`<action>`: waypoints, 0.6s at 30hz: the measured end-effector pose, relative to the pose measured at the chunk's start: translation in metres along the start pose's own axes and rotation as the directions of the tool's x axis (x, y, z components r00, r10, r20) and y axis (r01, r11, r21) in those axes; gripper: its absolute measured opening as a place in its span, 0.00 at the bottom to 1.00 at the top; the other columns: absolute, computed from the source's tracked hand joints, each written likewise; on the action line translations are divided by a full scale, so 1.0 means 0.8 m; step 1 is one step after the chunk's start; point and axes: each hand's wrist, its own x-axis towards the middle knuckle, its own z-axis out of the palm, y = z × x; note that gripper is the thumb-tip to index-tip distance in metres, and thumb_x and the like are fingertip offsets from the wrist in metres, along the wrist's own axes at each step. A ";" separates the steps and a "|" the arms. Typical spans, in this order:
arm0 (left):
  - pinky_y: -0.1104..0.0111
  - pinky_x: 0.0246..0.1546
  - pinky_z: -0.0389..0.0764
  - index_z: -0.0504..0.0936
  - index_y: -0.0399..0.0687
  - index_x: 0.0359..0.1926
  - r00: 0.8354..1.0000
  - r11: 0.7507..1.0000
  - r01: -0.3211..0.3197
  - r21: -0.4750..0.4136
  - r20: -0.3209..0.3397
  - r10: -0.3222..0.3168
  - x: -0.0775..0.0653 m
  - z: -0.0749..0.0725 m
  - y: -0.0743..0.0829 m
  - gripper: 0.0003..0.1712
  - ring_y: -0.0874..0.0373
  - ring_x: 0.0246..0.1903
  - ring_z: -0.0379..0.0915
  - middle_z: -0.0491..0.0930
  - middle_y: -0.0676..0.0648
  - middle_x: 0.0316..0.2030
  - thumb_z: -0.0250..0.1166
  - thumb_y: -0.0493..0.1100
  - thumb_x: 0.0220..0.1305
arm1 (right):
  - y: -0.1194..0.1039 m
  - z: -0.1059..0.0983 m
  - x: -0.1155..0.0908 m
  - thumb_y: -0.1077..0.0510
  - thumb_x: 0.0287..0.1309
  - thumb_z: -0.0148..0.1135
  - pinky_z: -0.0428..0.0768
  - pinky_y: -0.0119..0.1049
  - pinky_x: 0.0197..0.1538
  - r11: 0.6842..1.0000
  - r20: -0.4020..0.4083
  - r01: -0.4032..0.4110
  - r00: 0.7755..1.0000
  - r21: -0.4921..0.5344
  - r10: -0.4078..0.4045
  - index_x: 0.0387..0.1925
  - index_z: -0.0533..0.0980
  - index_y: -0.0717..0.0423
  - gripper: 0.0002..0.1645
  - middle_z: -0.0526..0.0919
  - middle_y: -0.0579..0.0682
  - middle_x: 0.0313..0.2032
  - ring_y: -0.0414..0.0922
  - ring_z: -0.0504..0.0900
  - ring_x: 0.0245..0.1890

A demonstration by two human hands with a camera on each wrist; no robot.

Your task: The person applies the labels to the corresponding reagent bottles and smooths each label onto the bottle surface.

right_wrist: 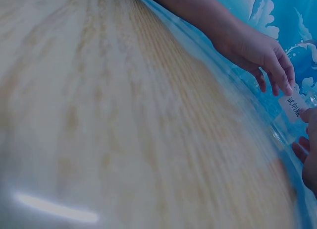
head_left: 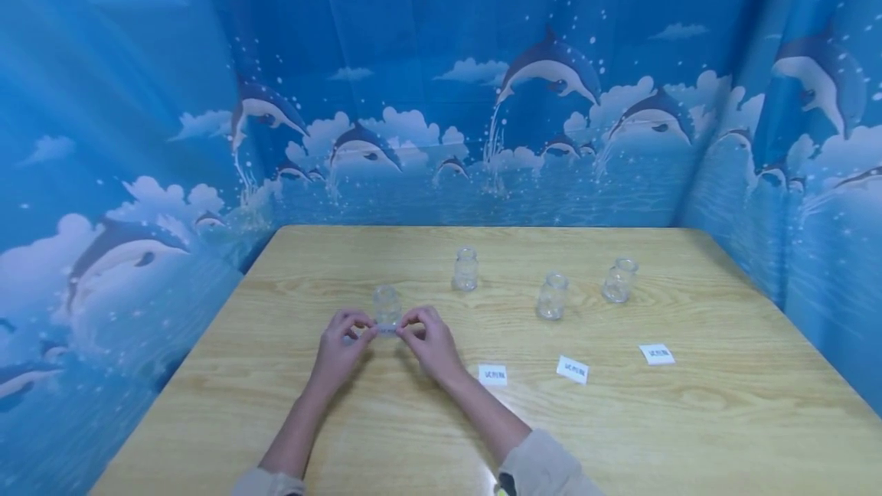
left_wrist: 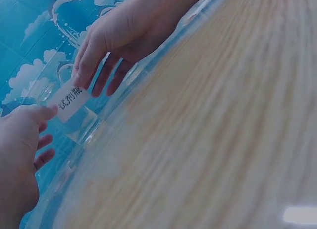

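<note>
White, the label [left_wrist: 70,104], pinched at opposite ends by the left hand [head_left: 341,349] and right hand [head_left: 431,343] before the clear jar [head_left: 387,302] (contact unclear), could crease or skew if tugged unevenly.

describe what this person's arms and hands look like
The left sleeve and right sleeve are pale beige, ending short of the wrists. The left hand and right hand wear no gloves. A small dark and yellow-green patch shows beside the right sleeve; I cannot tell what it is.
</note>
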 end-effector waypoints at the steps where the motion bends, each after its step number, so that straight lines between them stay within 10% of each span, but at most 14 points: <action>1: 0.65 0.31 0.79 0.79 0.34 0.30 1.000 1.000 0.021 -0.009 0.004 -0.021 0.001 0.001 0.001 0.06 0.48 0.36 0.71 0.74 0.39 0.37 0.68 0.28 0.49 | 0.000 -0.001 0.001 0.63 0.56 0.61 0.77 0.32 0.45 1.000 0.003 0.007 1.000 -0.006 -0.007 0.34 0.74 0.61 0.05 0.72 0.53 0.44 0.49 0.75 0.45; 18: 0.50 0.47 0.72 0.75 0.29 0.32 0.981 0.977 0.174 -0.124 0.112 -0.160 0.009 0.006 -0.005 0.04 0.31 0.49 0.67 0.67 0.26 0.53 0.61 0.27 0.55 | 0.006 0.001 0.021 0.67 0.56 0.58 0.75 0.32 0.48 0.995 0.012 0.017 1.000 -0.099 -0.016 0.32 0.72 0.64 0.03 0.71 0.57 0.46 0.52 0.77 0.44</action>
